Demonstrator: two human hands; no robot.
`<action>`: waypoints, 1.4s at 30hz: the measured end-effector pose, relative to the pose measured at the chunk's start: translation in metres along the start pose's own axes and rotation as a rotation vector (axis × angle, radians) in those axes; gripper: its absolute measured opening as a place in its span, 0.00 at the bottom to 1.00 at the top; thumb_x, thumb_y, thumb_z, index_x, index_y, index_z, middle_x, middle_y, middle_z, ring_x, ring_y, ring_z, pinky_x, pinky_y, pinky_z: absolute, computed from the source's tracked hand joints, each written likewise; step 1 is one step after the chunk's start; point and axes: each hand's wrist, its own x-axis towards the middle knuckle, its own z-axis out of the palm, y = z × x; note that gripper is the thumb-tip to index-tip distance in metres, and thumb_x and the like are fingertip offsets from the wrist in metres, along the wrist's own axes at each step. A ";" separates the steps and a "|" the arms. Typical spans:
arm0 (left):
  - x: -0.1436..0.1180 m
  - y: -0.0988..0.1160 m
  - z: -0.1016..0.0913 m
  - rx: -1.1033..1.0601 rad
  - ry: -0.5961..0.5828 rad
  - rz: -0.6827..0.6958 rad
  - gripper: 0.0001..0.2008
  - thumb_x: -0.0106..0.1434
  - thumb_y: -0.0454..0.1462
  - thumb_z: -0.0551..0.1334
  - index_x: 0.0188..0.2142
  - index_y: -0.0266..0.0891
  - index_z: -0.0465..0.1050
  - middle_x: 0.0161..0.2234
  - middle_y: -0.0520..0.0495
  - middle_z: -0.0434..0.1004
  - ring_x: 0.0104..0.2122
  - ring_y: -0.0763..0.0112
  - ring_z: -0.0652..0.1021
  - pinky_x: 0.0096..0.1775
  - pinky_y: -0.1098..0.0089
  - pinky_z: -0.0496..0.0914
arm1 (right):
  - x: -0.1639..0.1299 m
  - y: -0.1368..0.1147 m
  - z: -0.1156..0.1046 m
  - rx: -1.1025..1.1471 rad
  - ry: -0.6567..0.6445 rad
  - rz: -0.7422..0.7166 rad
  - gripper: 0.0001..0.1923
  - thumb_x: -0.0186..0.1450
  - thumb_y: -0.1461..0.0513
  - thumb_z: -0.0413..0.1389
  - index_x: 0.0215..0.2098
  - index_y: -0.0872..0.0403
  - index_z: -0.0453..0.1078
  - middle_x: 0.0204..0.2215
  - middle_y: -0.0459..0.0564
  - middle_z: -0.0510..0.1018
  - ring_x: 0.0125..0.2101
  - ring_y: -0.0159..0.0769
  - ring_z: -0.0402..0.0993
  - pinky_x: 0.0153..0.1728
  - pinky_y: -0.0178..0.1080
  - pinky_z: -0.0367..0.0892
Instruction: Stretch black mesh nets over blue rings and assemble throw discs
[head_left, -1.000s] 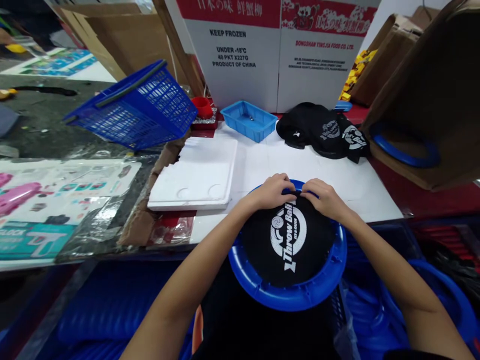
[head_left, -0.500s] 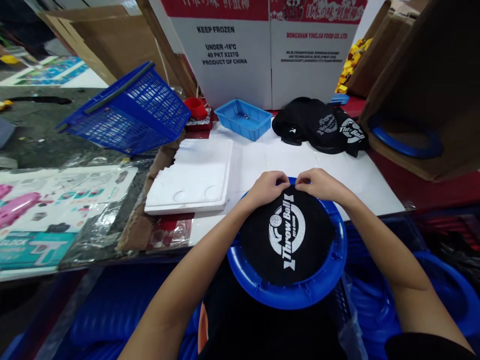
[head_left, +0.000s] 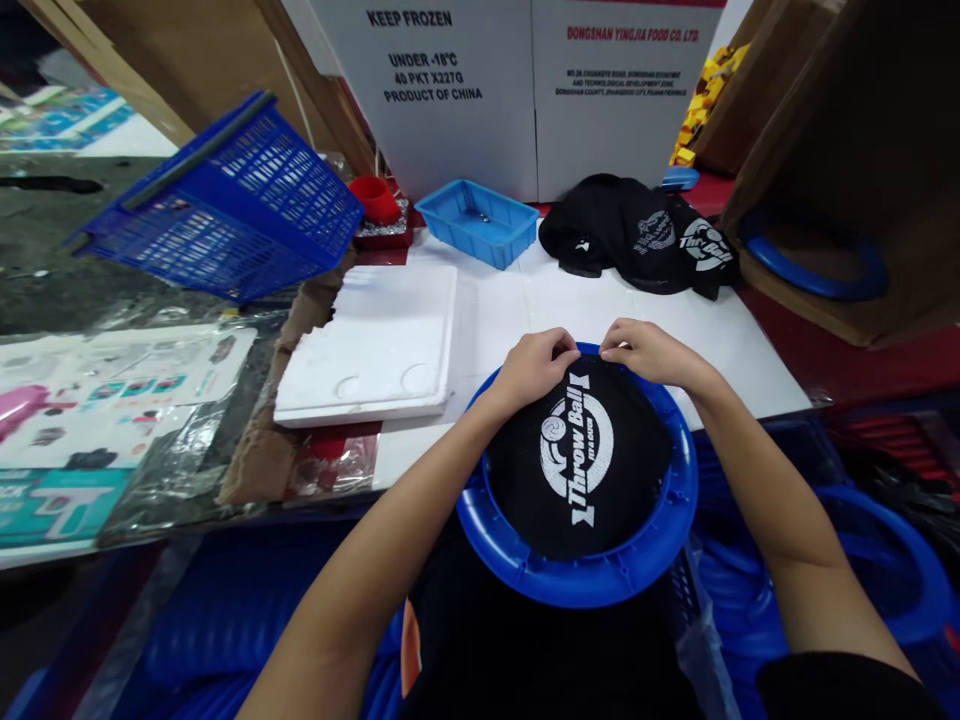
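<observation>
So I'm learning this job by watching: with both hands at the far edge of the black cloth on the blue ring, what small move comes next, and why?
Probably press the cloth edge down onto the blue ring there. The left hand and right hand pinch the black cloth at the far rim, where its edge looks bunched, while the near side looks already seated.

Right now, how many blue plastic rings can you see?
3 clear: one ring under both hands, one ring in the cardboard box far right, one bottom right. More may lie in the blue heap below.
</observation>
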 end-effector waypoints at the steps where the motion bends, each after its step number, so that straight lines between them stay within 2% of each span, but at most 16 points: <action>1: 0.001 0.000 0.000 -0.010 -0.002 -0.003 0.04 0.70 0.38 0.65 0.39 0.42 0.79 0.38 0.50 0.85 0.39 0.63 0.81 0.44 0.64 0.70 | 0.002 0.002 -0.002 0.020 -0.025 -0.008 0.08 0.69 0.64 0.58 0.35 0.54 0.80 0.40 0.52 0.79 0.42 0.40 0.76 0.49 0.42 0.68; 10: 0.012 0.008 -0.008 -0.036 -0.090 -0.095 0.05 0.67 0.35 0.66 0.37 0.39 0.82 0.36 0.48 0.85 0.37 0.64 0.81 0.42 0.64 0.71 | 0.009 0.007 -0.006 0.025 -0.116 -0.017 0.09 0.70 0.63 0.57 0.37 0.55 0.79 0.40 0.53 0.79 0.43 0.42 0.76 0.50 0.43 0.68; 16: 0.024 0.009 -0.011 -0.115 -0.162 -0.191 0.03 0.63 0.33 0.68 0.34 0.37 0.82 0.34 0.46 0.85 0.36 0.63 0.82 0.41 0.65 0.72 | 0.004 -0.004 -0.004 -0.116 -0.115 -0.020 0.12 0.73 0.64 0.53 0.38 0.56 0.78 0.44 0.56 0.77 0.44 0.43 0.75 0.50 0.44 0.67; 20: 0.023 0.006 -0.009 -0.217 -0.128 -0.209 0.08 0.61 0.33 0.69 0.41 0.37 0.82 0.32 0.47 0.84 0.34 0.65 0.81 0.38 0.66 0.71 | 0.004 -0.005 -0.006 -0.144 -0.128 -0.045 0.12 0.73 0.64 0.51 0.39 0.56 0.78 0.44 0.57 0.76 0.45 0.44 0.74 0.52 0.45 0.67; 22: 0.020 0.006 -0.007 -0.245 -0.106 -0.201 0.10 0.61 0.33 0.68 0.44 0.38 0.81 0.32 0.49 0.83 0.33 0.65 0.81 0.37 0.67 0.71 | 0.005 -0.004 -0.009 -0.135 -0.156 -0.061 0.12 0.73 0.64 0.52 0.39 0.56 0.78 0.44 0.57 0.77 0.46 0.44 0.74 0.52 0.44 0.67; 25: 0.017 0.007 -0.006 -0.230 -0.094 -0.154 0.08 0.61 0.31 0.66 0.39 0.38 0.82 0.34 0.48 0.84 0.34 0.66 0.81 0.40 0.66 0.72 | 0.007 -0.004 -0.011 -0.166 -0.201 -0.079 0.11 0.73 0.64 0.52 0.40 0.56 0.77 0.44 0.57 0.77 0.45 0.44 0.74 0.51 0.44 0.67; 28: 0.015 0.008 -0.006 -0.177 -0.093 -0.089 0.08 0.60 0.30 0.64 0.36 0.39 0.82 0.36 0.48 0.86 0.37 0.65 0.82 0.44 0.65 0.73 | 0.006 -0.010 -0.007 -0.263 -0.198 -0.061 0.11 0.73 0.66 0.51 0.40 0.56 0.76 0.45 0.58 0.75 0.43 0.43 0.73 0.48 0.43 0.67; 32: 0.014 0.006 -0.005 -0.079 -0.095 -0.028 0.10 0.61 0.30 0.63 0.37 0.40 0.83 0.38 0.48 0.86 0.40 0.63 0.82 0.48 0.63 0.73 | 0.005 -0.014 0.003 -0.386 -0.174 -0.058 0.12 0.73 0.69 0.50 0.40 0.57 0.76 0.46 0.60 0.73 0.39 0.41 0.70 0.44 0.42 0.68; 37: 0.009 0.007 -0.005 0.023 -0.115 0.034 0.12 0.64 0.30 0.60 0.39 0.41 0.84 0.41 0.48 0.87 0.43 0.61 0.82 0.49 0.63 0.72 | 0.006 0.003 0.001 -0.218 -0.151 -0.087 0.11 0.71 0.66 0.54 0.39 0.55 0.79 0.47 0.57 0.73 0.46 0.43 0.72 0.53 0.45 0.69; 42: 0.006 0.010 -0.002 0.229 -0.165 0.076 0.16 0.71 0.33 0.56 0.47 0.41 0.83 0.46 0.43 0.84 0.48 0.57 0.81 0.54 0.59 0.72 | 0.008 0.022 0.000 -0.071 -0.136 -0.092 0.09 0.69 0.63 0.57 0.38 0.53 0.81 0.45 0.55 0.75 0.45 0.44 0.73 0.53 0.47 0.69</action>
